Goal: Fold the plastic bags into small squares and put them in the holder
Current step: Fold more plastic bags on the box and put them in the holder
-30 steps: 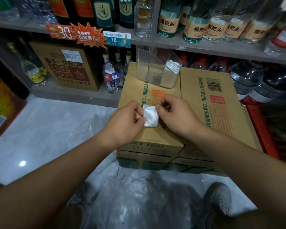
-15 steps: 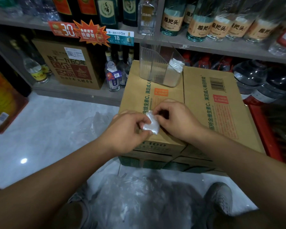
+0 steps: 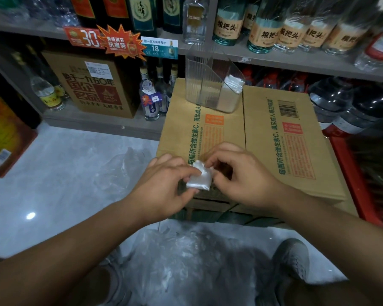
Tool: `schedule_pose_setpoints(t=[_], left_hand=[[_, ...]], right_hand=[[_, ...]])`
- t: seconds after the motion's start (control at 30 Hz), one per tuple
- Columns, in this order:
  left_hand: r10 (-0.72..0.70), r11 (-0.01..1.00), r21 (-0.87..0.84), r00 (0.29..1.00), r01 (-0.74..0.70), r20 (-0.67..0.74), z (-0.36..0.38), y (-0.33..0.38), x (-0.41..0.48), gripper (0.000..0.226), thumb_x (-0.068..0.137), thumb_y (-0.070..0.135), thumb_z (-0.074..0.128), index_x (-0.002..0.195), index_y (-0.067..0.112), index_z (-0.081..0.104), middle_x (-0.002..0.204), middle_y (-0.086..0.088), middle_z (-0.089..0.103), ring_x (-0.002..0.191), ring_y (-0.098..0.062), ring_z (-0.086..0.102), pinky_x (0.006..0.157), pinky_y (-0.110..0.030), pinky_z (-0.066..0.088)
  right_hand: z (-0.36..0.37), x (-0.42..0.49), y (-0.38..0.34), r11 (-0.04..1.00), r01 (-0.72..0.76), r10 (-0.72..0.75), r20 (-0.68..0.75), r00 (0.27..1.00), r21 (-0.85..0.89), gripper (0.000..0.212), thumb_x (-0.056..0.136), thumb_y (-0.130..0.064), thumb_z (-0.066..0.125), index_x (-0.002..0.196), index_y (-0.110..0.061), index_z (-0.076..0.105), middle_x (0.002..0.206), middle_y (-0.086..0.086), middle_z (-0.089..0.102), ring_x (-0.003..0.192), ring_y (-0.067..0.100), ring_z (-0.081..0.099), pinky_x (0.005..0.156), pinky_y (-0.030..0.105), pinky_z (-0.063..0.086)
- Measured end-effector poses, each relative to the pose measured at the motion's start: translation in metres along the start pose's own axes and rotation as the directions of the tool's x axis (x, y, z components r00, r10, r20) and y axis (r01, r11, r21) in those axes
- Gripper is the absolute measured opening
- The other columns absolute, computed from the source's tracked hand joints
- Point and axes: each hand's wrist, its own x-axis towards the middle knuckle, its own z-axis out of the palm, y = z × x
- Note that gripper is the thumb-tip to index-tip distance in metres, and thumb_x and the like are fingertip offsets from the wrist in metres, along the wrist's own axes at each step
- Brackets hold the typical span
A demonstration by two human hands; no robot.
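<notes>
A small white folded plastic bag (image 3: 199, 180) lies between both hands at the near edge of the cardboard boxes. My left hand (image 3: 164, 184) pinches its left side with thumb and fingers. My right hand (image 3: 239, 173) pinches its top right corner. A clear plastic holder (image 3: 203, 85) stands at the far end of the left box, with several folded white bags (image 3: 232, 83) in its right compartment. Loose clear plastic bags (image 3: 181, 268) lie in a pile on the floor below my arms.
Two cardboard boxes (image 3: 296, 120) side by side form the work surface. Shelves of bottles (image 3: 268, 29) stand behind them. A brown carton (image 3: 91, 85) and small bottles (image 3: 150, 100) sit on the low shelf at left. My shoes (image 3: 292, 259) rest on the pale floor.
Both hands have drawn the folded bag nearer, to the box's front edge. The bag went from flat and upright to tilted, with the right fingers now on its top corner.
</notes>
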Motion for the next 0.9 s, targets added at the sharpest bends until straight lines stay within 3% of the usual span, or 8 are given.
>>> schedule_pose_setpoints(t=[0.13,0.23,0.37,0.47,0.57,0.7,0.8,0.9], left_hand=[[-0.018,0.999,-0.043,1.0,0.019,0.013,-0.003,0.002,0.003,0.038,0.085,0.053,0.052,0.112,0.034,0.071,0.085,0.016,0.055,0.09,-0.011,0.048,0.084,-0.036,0.042],[-0.016,0.998,-0.059,1.0,0.015,-0.008,-0.004,0.002,0.007,0.038,0.085,0.053,0.054,0.112,0.033,0.072,0.084,0.016,0.055,0.09,-0.01,0.049,0.082,-0.034,0.043],[-0.004,0.997,-0.071,0.999,0.001,-0.043,-0.008,0.002,0.016,0.032,0.086,0.053,0.057,0.106,0.033,0.072,0.084,0.016,0.056,0.089,-0.011,0.049,0.08,-0.031,0.044],[-0.041,0.997,-0.072,0.998,0.038,-0.042,-0.013,0.004,0.028,0.031,0.088,0.055,0.05,0.085,0.029,0.067,0.08,0.015,0.055,0.088,-0.008,0.049,0.077,-0.031,0.044],[-0.098,0.989,-0.112,0.994,0.092,-0.048,-0.017,0.008,0.043,0.032,0.093,0.05,0.053,0.074,0.027,0.062,0.073,0.012,0.056,0.082,-0.006,0.051,0.071,-0.032,0.044],[-0.209,0.962,-0.173,0.978,0.21,0.024,-0.027,0.014,0.064,0.015,0.095,0.034,0.065,0.085,0.028,0.074,0.074,0.012,0.065,0.078,-0.003,0.058,0.07,-0.03,0.051],[-0.277,0.944,-0.182,0.961,0.273,0.005,-0.04,0.021,0.084,0.006,0.093,0.032,0.067,0.091,0.028,0.071,0.076,0.011,0.066,0.074,-0.003,0.061,0.072,-0.03,0.053],[-0.337,0.921,-0.223,0.94,0.319,-0.051,-0.055,0.022,0.107,0.011,0.091,0.033,0.07,0.098,0.025,0.068,0.083,0.008,0.067,0.08,-0.009,0.064,0.08,-0.03,0.054]], right_hand=[[0.003,-0.011,-0.004,0.974,0.178,-0.165,0.102,0.981,-0.137,0.033,0.083,-0.037,0.073,0.109,-0.019,0.063,0.114,-0.003,0.056,0.105,0.017,0.059,0.082,0.041,0.055],[0.007,-0.01,-0.002,0.961,0.192,-0.191,0.026,0.981,-0.198,0.014,0.088,-0.021,0.069,0.101,-0.018,0.064,0.101,-0.004,0.06,0.091,0.018,0.06,0.071,0.043,0.055],[-0.005,-0.004,-0.013,1.0,0.019,-0.02,-0.057,0.998,-0.012,0.006,0.091,-0.013,0.066,0.092,-0.018,0.064,0.087,-0.007,0.061,0.077,0.011,0.059,0.068,0.035,0.051],[-0.018,-0.001,-0.024,0.976,-0.116,0.133,-0.084,0.988,0.182,0.01,0.092,-0.01,0.066,0.089,-0.019,0.063,0.079,-0.006,0.064,0.07,0.012,0.06,0.065,0.037,0.054],[-0.034,0.009,-0.027,0.955,-0.156,0.202,-0.167,0.965,0.251,0.014,0.092,-0.01,0.066,0.087,-0.023,0.062,0.079,-0.002,0.066,0.07,0.015,0.062,0.063,0.041,0.055],[-0.073,0.036,-0.017,0.924,-0.191,0.317,-0.382,0.868,0.332,0.02,0.093,-0.008,0.064,0.083,-0.024,0.059,0.085,0.017,0.068,0.081,0.035,0.068,0.074,0.056,0.058],[-0.1,0.065,0.001,0.929,-0.212,0.347,-0.52,0.781,0.302,0.02,0.095,-0.009,0.063,0.082,-0.023,0.056,0.08,0.014,0.069,0.075,0.028,0.071,0.074,0.055,0.059],[-0.118,0.091,0.027,0.935,-0.239,0.351,-0.599,0.719,0.262,0.016,0.094,-0.016,0.06,0.083,-0.026,0.054,0.082,0.01,0.071,0.076,0.027,0.071,0.076,0.053,0.059]])
